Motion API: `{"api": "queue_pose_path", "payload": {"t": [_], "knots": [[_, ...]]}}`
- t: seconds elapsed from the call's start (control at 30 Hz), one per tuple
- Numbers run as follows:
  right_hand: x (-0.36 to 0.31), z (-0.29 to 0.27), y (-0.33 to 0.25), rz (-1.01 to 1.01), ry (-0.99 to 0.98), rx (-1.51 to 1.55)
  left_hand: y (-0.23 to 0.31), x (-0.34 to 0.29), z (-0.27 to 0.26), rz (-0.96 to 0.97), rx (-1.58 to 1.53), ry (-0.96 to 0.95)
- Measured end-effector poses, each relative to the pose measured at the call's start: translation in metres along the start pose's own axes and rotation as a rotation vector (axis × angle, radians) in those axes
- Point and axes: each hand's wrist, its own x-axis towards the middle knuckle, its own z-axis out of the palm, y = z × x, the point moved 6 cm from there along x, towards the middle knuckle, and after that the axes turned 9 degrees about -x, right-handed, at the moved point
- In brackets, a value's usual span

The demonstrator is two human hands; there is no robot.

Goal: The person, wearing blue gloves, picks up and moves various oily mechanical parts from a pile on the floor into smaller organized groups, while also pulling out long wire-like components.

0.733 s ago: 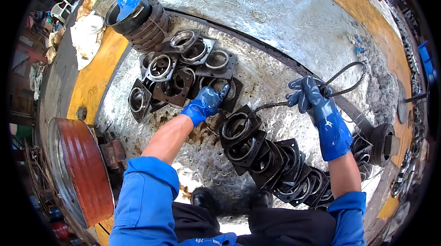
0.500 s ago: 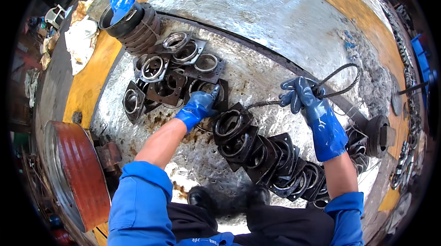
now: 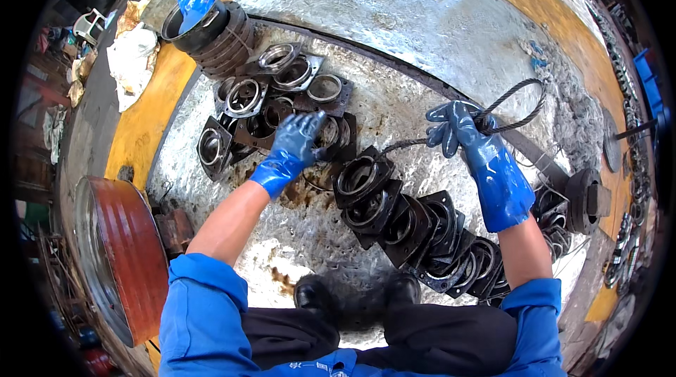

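My right hand point(image 3: 461, 141), in a blue rubber glove, is closed round a steel wire rope point(image 3: 405, 144). The rope's looped end point(image 3: 541, 101) sticks out beyond the hand, and its other end runs to a row of dark square flange plates point(image 3: 398, 225) with round holes. My left hand point(image 3: 292, 146), gloved alike, has its fingers curled at a dark flange plate point(image 3: 345, 139) beside the far-left pile. The glove hides part of this grip. That pile of flange plates point(image 3: 243, 97) lies beyond and to the left of my left hand.
At the far left stands a stack of dark round housings point(image 3: 229, 46), with a blue glove point(image 3: 196, 3) on top. A red metal drum point(image 3: 137, 257) is at my near left. Past my right hand is a dark cylindrical part point(image 3: 584, 204). My boots point(image 3: 313, 292) stand close to the row.
My left hand has shifted slightly away from me and turned, so that its back shows more. The right hand keeps the rope, nearly in place. The view has shifted a little.
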Motion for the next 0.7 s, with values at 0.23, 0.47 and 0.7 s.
{"api": "queue_pose_path", "payload": {"t": [0.23,0.47,0.7], "knots": [[0.006,0.007,0.006,-0.008,-0.081,0.021,-0.038,0.068,0.028,0.049,0.317,-0.132],[0.015,0.001,0.026,0.068,-0.101,0.037,-0.040,0.108,0.064,-0.166,0.391,-0.240],[0.016,-0.005,0.033,0.021,-0.068,-0.042,-0.006,0.101,0.023,-0.115,0.206,-0.409]]}}
